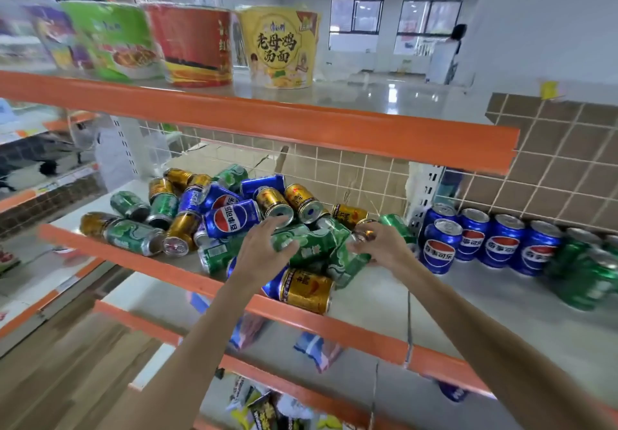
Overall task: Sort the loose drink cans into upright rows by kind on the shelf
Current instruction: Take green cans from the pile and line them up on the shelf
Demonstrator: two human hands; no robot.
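A shop aisle with a glossy floor and windows at the back frames an orange-edged shelf (378, 282), its grey deck backed by wire mesh and brown tile. On the board above stand instant noodle tubs (279, 48). Most of the job looks undone: a large heap of loose cans (214, 215), gold, green and blue mixed and lying on their sides, fills the left and middle of the deck. To the right, upright blue cans (485, 240) make a short row along the back, with a few upright green cans (588, 275) beyond them, blurred at the frame edge. Bare deck in front of those rows leaves room to set more down, though the orange lip runs close under a gold can (306, 291) lying at the front edge. The left hand (264, 249) curls over a green can (301, 242) in the heap; the right hand (381, 245) pinches a small gold-topped can (363, 234), its body largely hidden.
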